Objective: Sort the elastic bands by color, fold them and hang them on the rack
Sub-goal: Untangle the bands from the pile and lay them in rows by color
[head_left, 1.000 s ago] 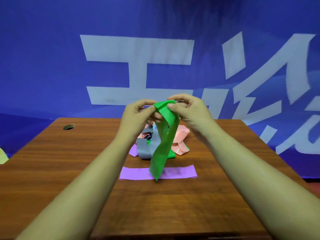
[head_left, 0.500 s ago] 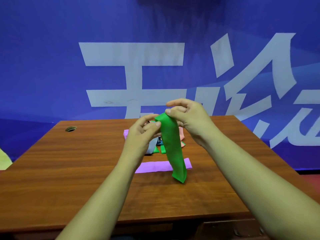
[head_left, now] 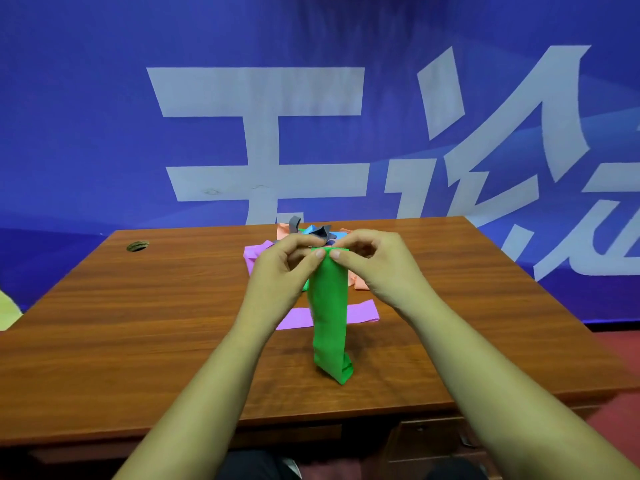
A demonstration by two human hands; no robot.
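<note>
head view shows both hands meeting at the top of one green band (head_left: 329, 320). the left hand (head_left: 277, 271) pinches its upper edge between thumb and forefinger, with the other fingers curled loosely behind. the right hand (head_left: 377, 268) pinches the same edge just beside it, so the fingertips (head_left: 335, 254) of the two hands almost touch. neither hand holds anything else. the band hangs straight down from that pinch, apparently doubled over. its lower looped end is either just above the table (head_left: 138, 323) or brushing it near the front edge; i cannot tell which. behind it a purple band (head_left: 363, 311) lies flat across the wood. further back, partly hidden by the hands, sits the unsorted pile (head_left: 311, 232) of grey, blue, pink, purple and green bands. a small round hole (head_left: 138, 245) sits near the far left corner of the table, and a blue banner (head_left: 104, 133) with big white characters fills the background. no rack shows anywhere in the picture. i judge the step in hand to be folding the green band: the ends look matched at the top and the length hangs even. the task looks early to me, with most bands in the heap and nothing hung that i can see. the next move, as i read it, calls for another fold in half or for laying the band down with its colour. either way the two edges need to stay aligned so the soft, stretchy strip does not twist. after that i would need to find the rack, which i take to be out of frame.
</note>
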